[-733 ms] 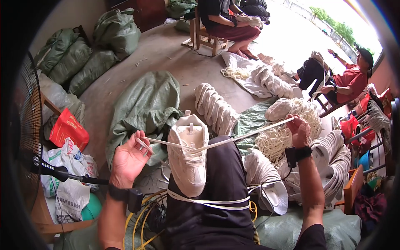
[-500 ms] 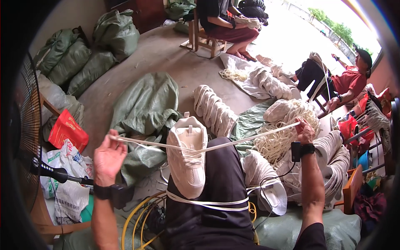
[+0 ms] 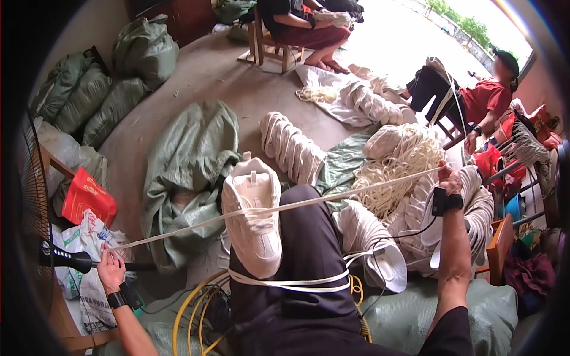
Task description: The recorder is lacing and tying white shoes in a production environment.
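Observation:
A cream lace-up sneaker (image 3: 254, 252) rests on my dark-trousered thigh, toe toward me. One flat white shoelace (image 3: 338, 193) runs through its upper eyelets and stretches tight to both sides. At the left, my left hand (image 3: 111, 273) pinches one end between its fingertips, low beside the white plastic bags. Higher up on the right, my right hand (image 3: 450, 181) is closed on the other end. More white laces (image 3: 291, 285) are looped round my thigh below the toe. Both wrists carry black straps with small devices.
A heap of loose laces (image 3: 401, 172) and rows of stacked shoes (image 3: 291, 145) lie ahead and right. Green sacks (image 3: 190, 160) sit on the floor. A fan (image 3: 37, 196) stands at the left, near a red bag (image 3: 89, 196). Two people sit farther off.
My hands have moved farther apart, the left one outward and down, the right one slightly outward. The lace now forms a longer, straighter line across the shoe. The view has shifted slightly.

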A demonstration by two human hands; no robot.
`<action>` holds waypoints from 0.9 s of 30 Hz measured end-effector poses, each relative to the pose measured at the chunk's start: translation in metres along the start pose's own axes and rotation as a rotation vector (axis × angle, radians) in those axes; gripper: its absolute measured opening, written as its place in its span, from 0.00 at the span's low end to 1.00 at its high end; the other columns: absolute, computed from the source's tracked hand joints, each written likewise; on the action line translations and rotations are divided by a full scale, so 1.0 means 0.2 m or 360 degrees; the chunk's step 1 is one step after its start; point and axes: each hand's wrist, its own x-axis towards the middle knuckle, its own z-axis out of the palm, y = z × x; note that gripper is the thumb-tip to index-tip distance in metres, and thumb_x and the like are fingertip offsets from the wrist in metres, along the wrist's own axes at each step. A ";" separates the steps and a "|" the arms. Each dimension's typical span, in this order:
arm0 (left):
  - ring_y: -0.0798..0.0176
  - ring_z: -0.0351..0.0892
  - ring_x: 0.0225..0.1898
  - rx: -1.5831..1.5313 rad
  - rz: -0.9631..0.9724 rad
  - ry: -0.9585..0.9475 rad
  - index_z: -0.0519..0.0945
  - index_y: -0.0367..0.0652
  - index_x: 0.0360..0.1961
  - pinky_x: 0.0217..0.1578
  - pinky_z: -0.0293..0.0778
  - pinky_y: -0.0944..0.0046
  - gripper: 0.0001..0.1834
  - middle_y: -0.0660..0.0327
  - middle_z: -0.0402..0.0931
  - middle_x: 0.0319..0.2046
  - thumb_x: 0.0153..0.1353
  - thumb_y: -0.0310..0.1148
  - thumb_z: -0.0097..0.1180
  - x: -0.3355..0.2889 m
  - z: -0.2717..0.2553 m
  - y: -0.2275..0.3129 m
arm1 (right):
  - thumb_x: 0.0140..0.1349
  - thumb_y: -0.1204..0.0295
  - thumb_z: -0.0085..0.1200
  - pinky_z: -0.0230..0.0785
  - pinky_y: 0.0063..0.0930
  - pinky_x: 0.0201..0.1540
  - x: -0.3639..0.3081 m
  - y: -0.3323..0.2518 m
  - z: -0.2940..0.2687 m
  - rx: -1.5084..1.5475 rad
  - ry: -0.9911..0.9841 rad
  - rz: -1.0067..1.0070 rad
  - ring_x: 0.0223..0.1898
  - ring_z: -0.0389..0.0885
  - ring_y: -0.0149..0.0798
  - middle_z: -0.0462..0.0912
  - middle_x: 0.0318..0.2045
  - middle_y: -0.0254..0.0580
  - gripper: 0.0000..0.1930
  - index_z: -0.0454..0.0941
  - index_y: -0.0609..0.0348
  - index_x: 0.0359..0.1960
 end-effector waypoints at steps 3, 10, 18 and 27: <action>0.78 0.68 0.50 0.0008 0.0063 0.0004 0.80 0.59 0.59 0.53 0.64 0.68 0.15 0.85 0.78 0.51 0.73 0.40 0.54 0.03 -0.14 0.02 | 0.68 0.77 0.55 0.82 0.29 0.45 -0.01 -0.13 0.05 -0.0003 0.0345 0.0388 0.40 0.87 0.37 0.87 0.42 0.45 0.05 0.79 0.59 0.43; 0.70 0.80 0.39 -0.0342 0.0254 -0.0139 0.77 0.35 0.58 0.47 0.80 0.69 0.16 0.62 0.82 0.50 0.72 0.30 0.53 0.22 -0.35 0.08 | 0.67 0.72 0.51 0.51 0.16 0.18 -0.50 -0.13 0.70 -0.0208 0.0234 0.0148 0.16 0.59 0.21 0.67 0.20 0.22 0.05 0.79 0.57 0.38; 0.71 0.75 0.27 -0.0111 0.0223 -0.0283 0.78 0.33 0.51 0.30 0.76 0.73 0.11 0.63 0.79 0.32 0.72 0.25 0.49 0.10 -0.30 0.16 | 0.60 0.83 0.56 0.74 0.23 0.29 -1.28 0.09 1.65 -0.0619 -0.0867 0.0119 0.24 0.80 0.29 0.87 0.30 0.45 0.07 0.82 0.65 0.39; 0.80 0.59 0.14 0.0586 -0.0211 -0.0134 0.77 0.41 0.41 0.11 0.54 0.77 0.06 0.69 0.73 0.26 0.73 0.32 0.53 -0.15 0.15 -0.17 | 0.54 0.76 0.62 0.75 0.34 0.35 -1.68 0.34 2.05 -0.1186 -0.1526 -0.0121 0.28 0.84 0.40 0.85 0.25 0.47 0.05 0.84 0.65 0.31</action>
